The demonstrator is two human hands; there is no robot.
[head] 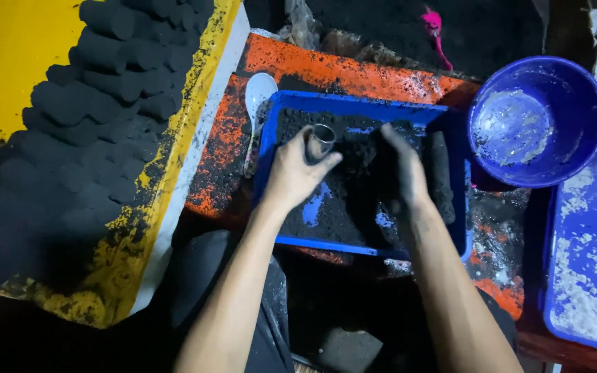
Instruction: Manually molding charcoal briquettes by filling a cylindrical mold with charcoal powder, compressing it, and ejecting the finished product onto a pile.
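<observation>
A blue tray (354,106) holds loose black powder (354,186) and sits on an orange board. My left hand (295,173) grips a small metal tube (321,140) upright over the powder. My right hand (403,169), blackened with powder, is cupped over the pile just right of the tube, with powder in its fingers. A finished black cylinder (441,176) lies along the tray's right side.
Rows of black cylinders (91,103) lie stacked on a yellow board at the left. A white spoon (257,97) rests left of the tray. A blue bowl (537,121) with white residue and another blue tray (589,255) of white powder stand at the right.
</observation>
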